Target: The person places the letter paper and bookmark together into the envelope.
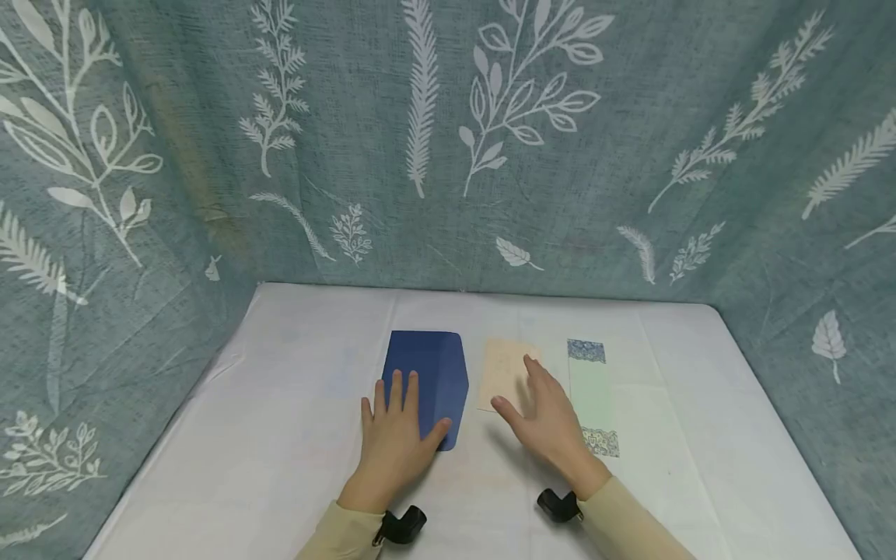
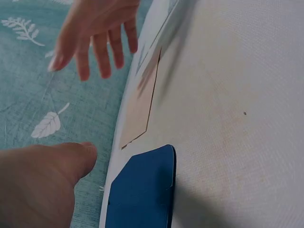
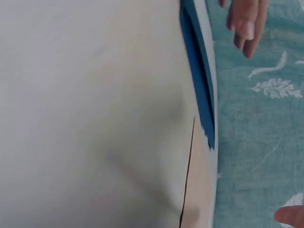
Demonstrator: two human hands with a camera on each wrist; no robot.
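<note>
A dark blue envelope (image 1: pixel 450 365) with a flap along its right side lies on the white-covered table. Over its left and lower part is my left hand (image 1: pixel 392 443), fingers straight and spread; the left wrist view shows its thumb (image 2: pixel 71 159) above the surface. To the right lies a small cream card (image 1: pixel 498 365), partly hidden by my right hand (image 1: pixel 549 420). That hand hovers with thumb and fingers apart, holding nothing. Beside it is a pale green paper strip (image 1: pixel 591 389) with patterned blue and yellowish ends. In the right wrist view the envelope (image 3: pixel 202 80) shows a dark gap along its edge.
The white cloth (image 1: pixel 294 373) on the table has faint creases. Behind and at both sides hangs a blue-green curtain (image 1: pixel 364 140) with white leaf prints. Black wrist cameras (image 1: pixel 404 526) sit at both cuffs.
</note>
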